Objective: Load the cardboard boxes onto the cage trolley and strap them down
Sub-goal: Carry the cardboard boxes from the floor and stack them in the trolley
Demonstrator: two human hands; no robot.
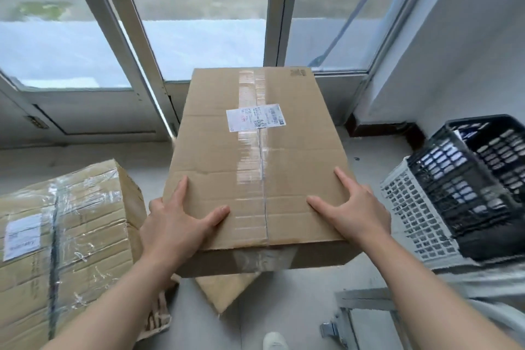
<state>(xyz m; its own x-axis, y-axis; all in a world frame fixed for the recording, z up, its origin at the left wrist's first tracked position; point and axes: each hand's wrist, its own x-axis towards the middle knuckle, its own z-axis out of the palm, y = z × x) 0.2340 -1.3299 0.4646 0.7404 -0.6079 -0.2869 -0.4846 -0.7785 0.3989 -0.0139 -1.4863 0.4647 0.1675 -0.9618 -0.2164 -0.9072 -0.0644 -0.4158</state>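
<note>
A long taped cardboard box (250, 156) with a white shipping label fills the middle of the head view, raised off the floor. My left hand (176, 221) grips its near left corner, thumb on top. My right hand (355, 207) lies on its near right corner, fingers spread along the edge. A second box (62, 241) wrapped in clear tape stands on the floor at the left. Another piece of cardboard (227, 290) shows under the held box. A grey metal frame with a caster (366, 318), possibly the trolley's base, sits at the lower right.
Glass doors with metal frames (147, 45) stand straight ahead. A black plastic crate (480, 187) rests in a white one (412, 213) at the right, beside a white wall. My shoe (274, 341) shows at the bottom on the grey floor.
</note>
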